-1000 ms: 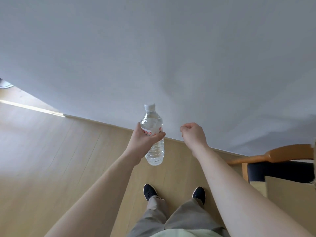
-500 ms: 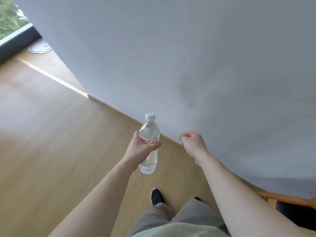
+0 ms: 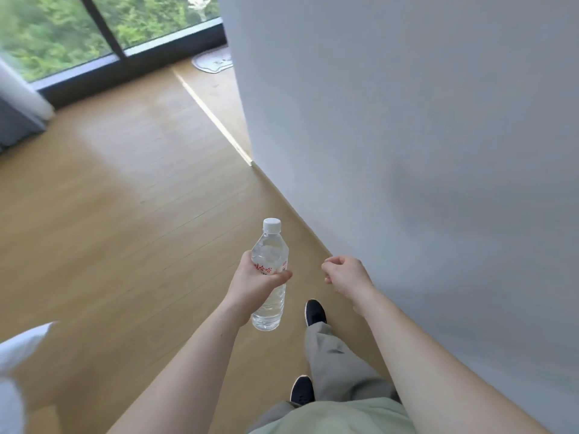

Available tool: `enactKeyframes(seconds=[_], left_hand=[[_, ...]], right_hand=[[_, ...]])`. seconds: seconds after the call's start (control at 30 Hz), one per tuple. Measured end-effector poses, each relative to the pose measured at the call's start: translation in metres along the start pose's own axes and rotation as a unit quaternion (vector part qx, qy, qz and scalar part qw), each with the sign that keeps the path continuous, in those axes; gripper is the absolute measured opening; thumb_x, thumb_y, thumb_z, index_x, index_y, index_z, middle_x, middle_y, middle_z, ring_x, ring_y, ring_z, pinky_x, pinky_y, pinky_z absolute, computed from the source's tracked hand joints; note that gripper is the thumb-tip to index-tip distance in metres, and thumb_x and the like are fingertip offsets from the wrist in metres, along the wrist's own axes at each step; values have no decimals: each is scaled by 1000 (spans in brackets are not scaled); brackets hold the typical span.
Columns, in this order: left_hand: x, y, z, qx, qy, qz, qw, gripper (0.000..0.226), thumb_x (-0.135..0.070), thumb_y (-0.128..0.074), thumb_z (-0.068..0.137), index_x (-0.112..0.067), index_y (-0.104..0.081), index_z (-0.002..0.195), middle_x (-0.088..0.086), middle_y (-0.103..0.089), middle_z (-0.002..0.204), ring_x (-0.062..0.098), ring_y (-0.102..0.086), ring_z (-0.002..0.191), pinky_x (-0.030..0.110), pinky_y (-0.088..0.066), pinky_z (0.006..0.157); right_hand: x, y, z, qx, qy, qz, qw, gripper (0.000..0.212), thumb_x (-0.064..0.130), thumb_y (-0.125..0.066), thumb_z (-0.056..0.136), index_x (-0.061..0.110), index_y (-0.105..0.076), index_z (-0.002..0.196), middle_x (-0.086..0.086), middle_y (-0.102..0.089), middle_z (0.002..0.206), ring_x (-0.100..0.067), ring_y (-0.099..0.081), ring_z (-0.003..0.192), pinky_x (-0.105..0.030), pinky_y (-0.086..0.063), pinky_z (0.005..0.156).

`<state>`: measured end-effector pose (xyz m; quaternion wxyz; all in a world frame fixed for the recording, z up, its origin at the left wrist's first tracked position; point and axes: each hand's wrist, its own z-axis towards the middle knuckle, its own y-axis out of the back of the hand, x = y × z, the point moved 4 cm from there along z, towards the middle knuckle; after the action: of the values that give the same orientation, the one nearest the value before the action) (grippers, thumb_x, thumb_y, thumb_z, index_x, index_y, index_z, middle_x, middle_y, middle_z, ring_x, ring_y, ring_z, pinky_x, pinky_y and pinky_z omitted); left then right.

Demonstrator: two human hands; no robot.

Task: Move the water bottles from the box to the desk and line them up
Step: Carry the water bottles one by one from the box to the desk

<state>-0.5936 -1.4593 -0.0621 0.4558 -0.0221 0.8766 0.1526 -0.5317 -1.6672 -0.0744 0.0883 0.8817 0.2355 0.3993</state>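
My left hand [image 3: 253,285] grips a clear water bottle [image 3: 270,261] around its middle, at the red-printed label. The bottle has a white cap, stands upright and is held in the air above the wooden floor. My right hand [image 3: 346,275] hangs in the air to the right of the bottle, fingers curled into a loose fist, holding nothing. Neither the box nor the desk is in view.
A grey-white wall [image 3: 423,151] fills the right side and meets the wooden floor [image 3: 125,214] in a diagonal line. A large window [image 3: 94,32] is at the far left, a small mat [image 3: 213,62] below it. Something white [image 3: 18,355] shows at the lower left edge.
The view has swung left: the window and more floor have come into sight and the chair at the right is gone. My feet are mid-stride. Both hands keep their pose, the bottle still held.
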Motion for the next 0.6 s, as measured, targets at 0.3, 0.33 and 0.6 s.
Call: enactKeyframes(seconds=[0.3,0.33,0.6], left_hand=[[-27,62,65,-128,61,-48,989,59,-38,-89,65,-33,-53,111,-7,-67,109,12,-66,98,32,-50,75],[-30,68,71,-141,64,-56,986,59,-37,-89,66,-32,-53,112,-7,-67,109,12,-66,99,32,-50,75],[-45,111,106,-221,82,-120,964,61,-29,-91,71,-26,-53,119,-4,-68,113,13,-66,102,32,-51,80]], right_hand=[[107,-45,96,119,28,-51,991,11,22,-54,90,21,-63,96,1,-72,91,-20,-71,97,-33,-51,76],[119,-49,105,126,35,-61,989,12,22,-54,90,20,-63,96,1,-72,91,-19,-71,94,-33,-52,79],[186,-103,149,196,51,-109,973,9,21,-54,92,20,-62,96,0,-71,88,-14,-68,77,-32,-56,74]])
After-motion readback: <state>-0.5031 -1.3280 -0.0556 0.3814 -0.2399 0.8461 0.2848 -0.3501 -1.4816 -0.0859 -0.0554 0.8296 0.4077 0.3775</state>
